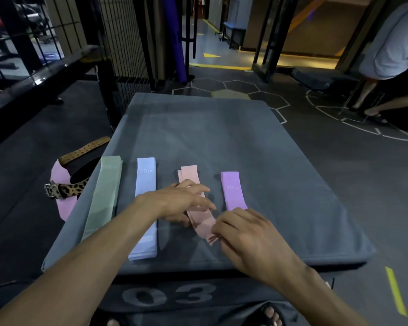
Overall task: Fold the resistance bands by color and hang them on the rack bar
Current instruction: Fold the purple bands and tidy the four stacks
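two hands meet on the pink band [191, 175], lengthwise toward the box's near edge: left hand [181, 203] presses flat, right hand [243, 234] pinches its near end.

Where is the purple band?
In the head view, the purple band lies flat on the grey mat, rightmost in the row, beside the pink band.

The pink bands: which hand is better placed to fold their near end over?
The right hand. It already pinches the near end of the pink bands, while the left hand rests across their middle and can hold them down.
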Tool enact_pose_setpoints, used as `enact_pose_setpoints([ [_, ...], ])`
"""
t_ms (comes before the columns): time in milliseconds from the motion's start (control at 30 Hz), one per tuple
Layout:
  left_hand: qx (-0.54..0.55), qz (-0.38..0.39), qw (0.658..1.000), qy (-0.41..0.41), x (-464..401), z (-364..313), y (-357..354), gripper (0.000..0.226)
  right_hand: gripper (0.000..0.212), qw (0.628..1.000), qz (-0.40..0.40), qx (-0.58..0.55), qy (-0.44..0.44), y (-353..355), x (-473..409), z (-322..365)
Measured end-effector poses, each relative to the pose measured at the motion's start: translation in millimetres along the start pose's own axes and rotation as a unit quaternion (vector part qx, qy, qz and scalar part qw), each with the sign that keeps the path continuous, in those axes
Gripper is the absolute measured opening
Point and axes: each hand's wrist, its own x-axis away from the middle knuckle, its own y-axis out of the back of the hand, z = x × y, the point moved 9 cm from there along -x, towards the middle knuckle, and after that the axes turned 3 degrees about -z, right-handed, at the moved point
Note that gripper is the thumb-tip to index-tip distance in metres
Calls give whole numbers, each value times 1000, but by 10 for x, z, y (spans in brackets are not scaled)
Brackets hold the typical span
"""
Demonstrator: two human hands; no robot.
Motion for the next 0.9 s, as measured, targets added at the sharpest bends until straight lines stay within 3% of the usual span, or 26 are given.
enact_pose_setpoints([
  [133,1,36,999,-2,4,-1,-68,83,13,1000,2,-8,-14,-11,39,-75],
  [367,21,-11,999,-32,-81,-105,-19,54,10,1000,3,-13,-10,-48,94,-99],
  [467,20,-26,999,-30,-53,-46,21,60,10,1000,25,-15,-1,-117,170,-96],
  [600,-3,13,1000,-23,-5,-48,-34,72,12,997,71,-9,13,-260,284,-75],
  [700,-10,20,999,-24,-13,-94,-37,66,11,996,83,-2,26,-301,318,-24],
  [900,76,8,997,1,-8,60,105,65,12,995,94,-2,23,-364,369,-27],
])
